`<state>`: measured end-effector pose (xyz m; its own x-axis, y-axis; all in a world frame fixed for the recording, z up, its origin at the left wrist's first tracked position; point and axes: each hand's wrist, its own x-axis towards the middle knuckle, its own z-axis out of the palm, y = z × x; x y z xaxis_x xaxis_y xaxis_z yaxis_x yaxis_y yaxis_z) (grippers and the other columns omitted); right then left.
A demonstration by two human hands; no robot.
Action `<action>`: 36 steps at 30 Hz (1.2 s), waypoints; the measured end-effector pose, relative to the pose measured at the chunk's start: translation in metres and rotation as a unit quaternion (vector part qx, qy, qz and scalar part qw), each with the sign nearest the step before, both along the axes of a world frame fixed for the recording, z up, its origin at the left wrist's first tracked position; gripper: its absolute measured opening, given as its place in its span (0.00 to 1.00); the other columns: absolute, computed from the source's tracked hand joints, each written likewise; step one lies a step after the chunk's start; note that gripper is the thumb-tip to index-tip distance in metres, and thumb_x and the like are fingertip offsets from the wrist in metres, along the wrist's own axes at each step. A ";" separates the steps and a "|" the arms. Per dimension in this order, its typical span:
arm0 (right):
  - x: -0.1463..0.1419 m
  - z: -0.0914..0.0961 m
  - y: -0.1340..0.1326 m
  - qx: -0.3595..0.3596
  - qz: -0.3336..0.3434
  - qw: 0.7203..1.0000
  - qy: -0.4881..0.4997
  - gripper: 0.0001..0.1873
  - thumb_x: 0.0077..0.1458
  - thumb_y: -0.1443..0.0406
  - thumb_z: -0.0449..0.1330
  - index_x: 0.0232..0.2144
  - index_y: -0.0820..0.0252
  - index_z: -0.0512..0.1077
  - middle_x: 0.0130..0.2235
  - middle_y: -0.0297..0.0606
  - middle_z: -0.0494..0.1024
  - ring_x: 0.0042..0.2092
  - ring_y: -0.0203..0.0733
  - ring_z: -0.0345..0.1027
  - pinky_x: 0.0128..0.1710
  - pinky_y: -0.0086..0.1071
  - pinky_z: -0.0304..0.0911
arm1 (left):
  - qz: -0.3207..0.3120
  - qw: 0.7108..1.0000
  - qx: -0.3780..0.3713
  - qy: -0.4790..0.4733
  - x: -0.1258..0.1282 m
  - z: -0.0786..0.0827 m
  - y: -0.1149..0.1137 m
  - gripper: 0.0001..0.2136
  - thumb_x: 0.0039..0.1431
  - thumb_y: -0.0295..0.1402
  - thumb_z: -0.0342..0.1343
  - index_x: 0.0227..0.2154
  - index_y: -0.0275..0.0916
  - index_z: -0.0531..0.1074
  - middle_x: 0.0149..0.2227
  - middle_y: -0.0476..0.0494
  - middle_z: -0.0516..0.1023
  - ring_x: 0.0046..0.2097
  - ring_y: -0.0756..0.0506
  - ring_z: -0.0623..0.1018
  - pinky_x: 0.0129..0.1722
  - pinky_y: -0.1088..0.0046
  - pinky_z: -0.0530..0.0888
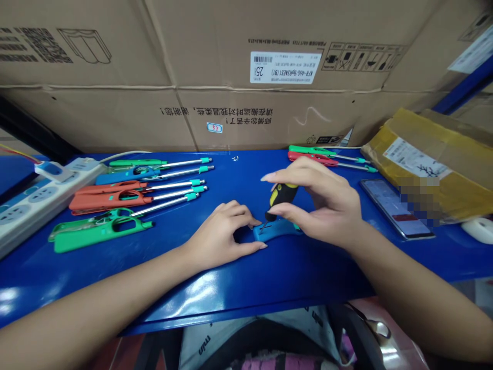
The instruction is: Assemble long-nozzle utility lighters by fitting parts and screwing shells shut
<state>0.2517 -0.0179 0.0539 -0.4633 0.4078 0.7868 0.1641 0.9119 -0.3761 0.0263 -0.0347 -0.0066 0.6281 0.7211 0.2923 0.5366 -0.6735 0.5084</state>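
Note:
My right hand [323, 203] grips a short black-and-yellow screwdriver [283, 198] between thumb and fingers, its shaft slanting down and left. The tip meets the end of a blue lighter [271, 231] lying flat on the blue table. My left hand [223, 231] has its thumb and fingers closed on that same end of the lighter, steadying it against the table. Much of the lighter's far end is hidden behind my right hand.
Several long lighters in green [100, 231], orange [110, 198] and blue [127, 174] lie at left beside a white power strip [42, 198]. Red and green lighters [314, 156] lie at the back right, near a phone [396, 208] and a taped package [435, 159]. Cardboard boxes [215, 56] wall the back.

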 end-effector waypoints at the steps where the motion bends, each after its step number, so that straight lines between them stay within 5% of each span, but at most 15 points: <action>1: -0.001 -0.002 0.000 0.032 -0.014 0.999 0.015 0.21 0.58 0.64 0.66 0.54 0.54 0.74 0.39 0.38 0.80 0.40 0.44 0.73 0.43 0.41 0.73 | 0.001 1.000 0.001 0.000 0.000 0.000 0.000 0.16 0.56 0.46 0.66 0.40 0.40 0.77 0.39 0.46 0.79 0.43 0.41 0.75 0.46 0.60 0.69; 3: -0.003 -0.004 0.000 0.048 -0.012 0.999 0.015 0.22 0.59 0.64 0.65 0.55 0.56 0.73 0.42 0.41 0.80 0.43 0.46 0.73 0.45 0.43 0.73 | 0.002 1.000 0.001 0.000 0.000 0.000 0.000 0.16 0.57 0.47 0.65 0.40 0.40 0.77 0.39 0.46 0.79 0.42 0.41 0.75 0.46 0.60 0.69; 8: -0.005 -0.008 -0.001 -0.070 0.032 0.997 0.003 0.23 0.65 0.65 0.57 0.61 0.57 0.66 0.50 0.44 0.78 0.45 0.45 0.75 0.44 0.43 0.74 | 0.004 1.000 0.003 0.000 0.000 0.000 -0.001 0.16 0.57 0.47 0.65 0.39 0.40 0.77 0.40 0.45 0.79 0.43 0.41 0.75 0.46 0.60 0.70; 13: -0.003 -0.010 0.004 0.050 -0.028 0.998 0.022 0.23 0.56 0.62 0.68 0.54 0.53 0.72 0.45 0.41 0.80 0.44 0.48 0.74 0.45 0.45 0.74 | 0.011 1.000 0.005 0.003 0.001 0.001 -0.002 0.16 0.58 0.48 0.64 0.40 0.40 0.76 0.40 0.45 0.80 0.43 0.41 0.76 0.48 0.58 0.70; 18: -0.004 -0.010 0.002 -0.054 0.032 0.998 0.004 0.22 0.62 0.66 0.60 0.59 0.55 0.68 0.54 0.45 0.76 0.49 0.47 0.74 0.46 0.43 0.75 | 0.013 1.000 0.004 -0.002 0.002 0.003 -0.002 0.16 0.57 0.48 0.65 0.38 0.40 0.76 0.39 0.45 0.79 0.43 0.41 0.76 0.47 0.58 0.71; 23: -0.004 -0.009 0.001 0.003 -0.011 1.000 0.025 0.26 0.53 0.63 0.70 0.54 0.53 0.71 0.47 0.41 0.78 0.46 0.48 0.74 0.43 0.42 0.76 | 0.020 1.000 0.011 0.004 0.002 0.003 -0.004 0.16 0.57 0.48 0.64 0.38 0.39 0.76 0.37 0.44 0.80 0.41 0.41 0.75 0.46 0.58 0.71; 28: -0.006 -0.006 -0.006 -0.121 0.045 0.992 0.015 0.22 0.62 0.67 0.60 0.58 0.55 0.67 0.56 0.44 0.75 0.52 0.45 0.73 0.50 0.41 0.75 | 0.021 1.000 0.008 0.000 0.002 0.003 -0.004 0.15 0.57 0.47 0.65 0.36 0.39 0.76 0.38 0.44 0.80 0.42 0.40 0.75 0.45 0.59 0.72; 33: -0.007 -0.007 -0.001 -0.033 0.030 0.998 0.046 0.26 0.53 0.68 0.70 0.53 0.49 0.69 0.46 0.37 0.77 0.45 0.44 0.73 0.44 0.40 0.75 | 0.025 1.000 0.009 0.004 0.003 0.003 -0.003 0.15 0.57 0.46 0.65 0.37 0.39 0.76 0.37 0.44 0.79 0.40 0.40 0.76 0.42 0.60 0.72; 36: -0.004 -0.003 -0.002 -0.053 0.063 0.997 -0.001 0.21 0.58 0.67 0.65 0.53 0.51 0.69 0.49 0.40 0.77 0.51 0.46 0.72 0.49 0.44 0.74 | 0.026 1.000 0.005 -0.002 0.003 0.003 -0.003 0.14 0.57 0.46 0.65 0.36 0.40 0.77 0.39 0.44 0.80 0.42 0.40 0.76 0.43 0.60 0.72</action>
<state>0.2482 -0.0196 0.0505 -0.5178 0.4266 0.7416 0.0511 0.8807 -0.4709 0.0297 -0.0377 -0.0033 0.5886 0.7500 0.3018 0.5697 -0.6497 0.5033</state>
